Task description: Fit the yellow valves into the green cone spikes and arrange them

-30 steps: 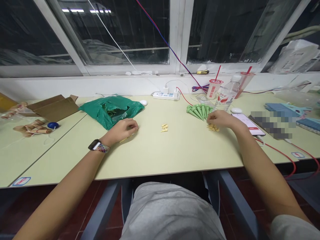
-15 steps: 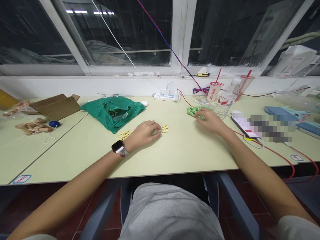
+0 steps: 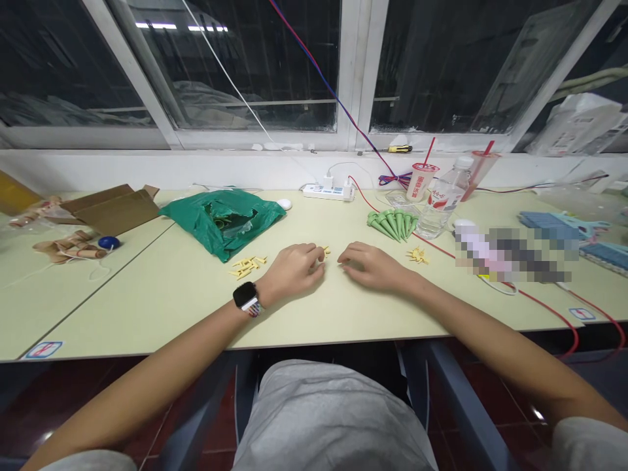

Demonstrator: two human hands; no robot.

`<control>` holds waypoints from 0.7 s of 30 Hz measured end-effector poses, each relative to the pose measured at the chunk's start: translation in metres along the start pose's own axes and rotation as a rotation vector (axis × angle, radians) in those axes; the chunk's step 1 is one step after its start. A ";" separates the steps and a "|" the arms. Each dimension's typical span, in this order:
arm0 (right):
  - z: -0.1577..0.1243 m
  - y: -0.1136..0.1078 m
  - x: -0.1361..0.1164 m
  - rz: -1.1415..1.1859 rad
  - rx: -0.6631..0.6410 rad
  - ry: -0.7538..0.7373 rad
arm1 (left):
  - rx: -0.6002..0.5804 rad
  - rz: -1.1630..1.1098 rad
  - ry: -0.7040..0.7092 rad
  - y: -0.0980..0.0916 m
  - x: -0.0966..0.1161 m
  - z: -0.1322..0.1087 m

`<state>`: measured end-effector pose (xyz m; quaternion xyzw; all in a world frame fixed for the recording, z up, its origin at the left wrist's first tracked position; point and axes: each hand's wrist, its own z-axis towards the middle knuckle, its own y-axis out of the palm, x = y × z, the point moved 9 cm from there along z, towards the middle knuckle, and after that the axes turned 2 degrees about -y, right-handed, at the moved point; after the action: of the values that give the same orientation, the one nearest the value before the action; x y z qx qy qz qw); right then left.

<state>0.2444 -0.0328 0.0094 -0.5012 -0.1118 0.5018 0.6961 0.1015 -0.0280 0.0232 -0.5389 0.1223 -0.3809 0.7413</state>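
My left hand (image 3: 294, 271) rests on the pale green table top (image 3: 343, 307) with its fingers curled, and its fingertips are beside a small yellow piece (image 3: 326, 250). Whatever lies under those fingers is hidden. A loose group of small yellow pieces (image 3: 248, 266) lies just left of that hand. My right hand (image 3: 367, 265) lies close by with relaxed fingers, holding nothing visible. To its upper right are a fan of green cones (image 3: 392, 224) and a small cluster of yellow pieces (image 3: 417, 256), neither touched.
A crumpled green plastic bag (image 3: 220, 222), a brown cardboard box (image 3: 110, 209) and wooden pieces (image 3: 69, 245) lie to the left. A power strip (image 3: 328, 191), a plastic bottle (image 3: 441, 199), a drink cup (image 3: 420, 181) and a red cable (image 3: 441, 248) lie farther back.
My right hand has left the green cones and moved left toward the centre. My left hand has moved slightly right. The cones now lie fanned out, and the yellow cluster beside them shows.
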 end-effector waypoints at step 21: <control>0.052 0.059 -0.018 -0.244 0.072 -0.001 | 0.320 -1.095 -0.575 0.014 -0.095 -0.003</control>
<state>0.1676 -0.0176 -0.0074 -0.4582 -0.1545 0.4172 0.7695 0.0407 0.0381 -0.0120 -0.4868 -0.4330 -0.5582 0.5138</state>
